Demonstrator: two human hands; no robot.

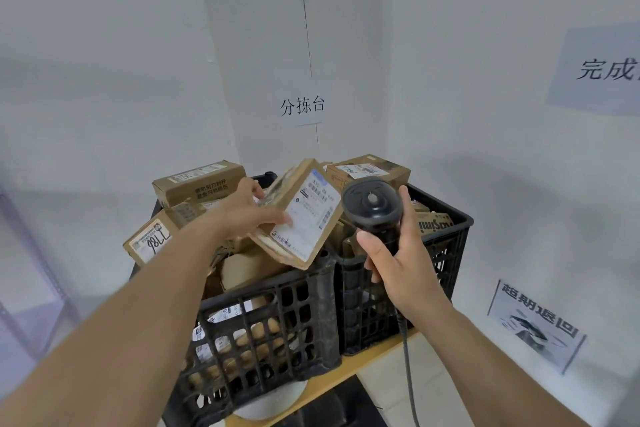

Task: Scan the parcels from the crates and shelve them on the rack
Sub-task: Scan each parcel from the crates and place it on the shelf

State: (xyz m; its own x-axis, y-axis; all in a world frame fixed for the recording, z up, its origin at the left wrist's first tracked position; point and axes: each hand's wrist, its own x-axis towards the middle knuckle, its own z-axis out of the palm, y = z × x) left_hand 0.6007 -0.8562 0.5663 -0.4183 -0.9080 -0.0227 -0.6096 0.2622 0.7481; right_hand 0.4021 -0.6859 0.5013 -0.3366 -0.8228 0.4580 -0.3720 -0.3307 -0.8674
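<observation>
White-walled corner, black crates (304, 291), left hand (242, 211) grip clamped on tilted parcel (299, 215), label upward, right hand (398, 253) clamped on scanner (372, 206).

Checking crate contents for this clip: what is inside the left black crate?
The left crate holds piled cardboard parcels, several with white labels. One labelled box, tilted, is held above the pile by the left hand. Lower parcels show only partly through the lattice; the bottom is hidden.

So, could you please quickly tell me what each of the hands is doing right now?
Left hand: holds the tilted parcel above the crates.
Right hand: grips the barcode scanner, pointed towards that parcel.
</observation>
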